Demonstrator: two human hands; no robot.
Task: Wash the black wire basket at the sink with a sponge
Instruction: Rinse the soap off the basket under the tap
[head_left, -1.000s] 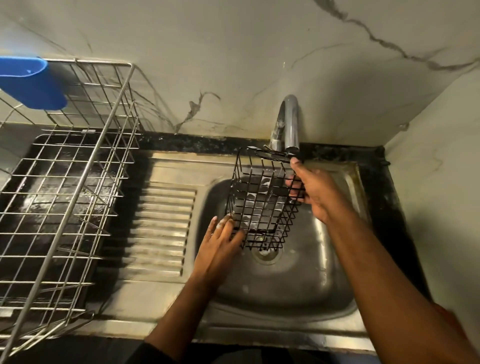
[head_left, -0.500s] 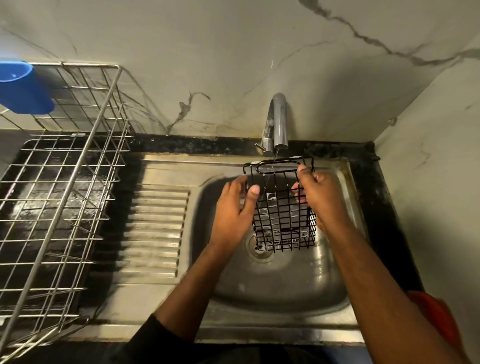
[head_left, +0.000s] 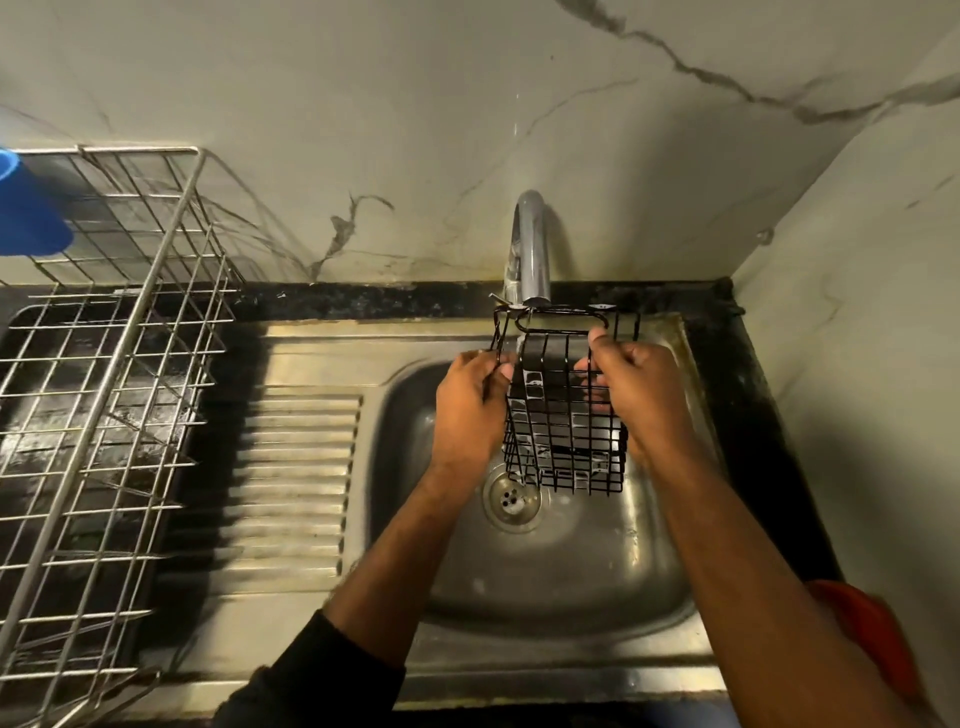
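Note:
The black wire basket (head_left: 563, 415) hangs upright over the steel sink (head_left: 561, 571), its top rim just under the tap spout (head_left: 531, 249). A thin stream of water runs from the spout into it. My left hand (head_left: 467, 410) grips its left side near the rim. On the other side, my right hand (head_left: 631, 395) holds the right wall, thumb on the rim and fingers inside. No sponge is in view.
A steel wire dish rack (head_left: 104, 395) stands on the dark counter at the left, with a blue cup (head_left: 31, 218) on its far corner. The ribbed drainboard (head_left: 296, 478) lies between rack and basin. An orange object (head_left: 867, 634) sits at the right edge. The drain (head_left: 511, 500) is uncovered.
My left hand rose from the basket's lower corner to grip its left side near the rim. The basket turned upright and shifted right, under the spout.

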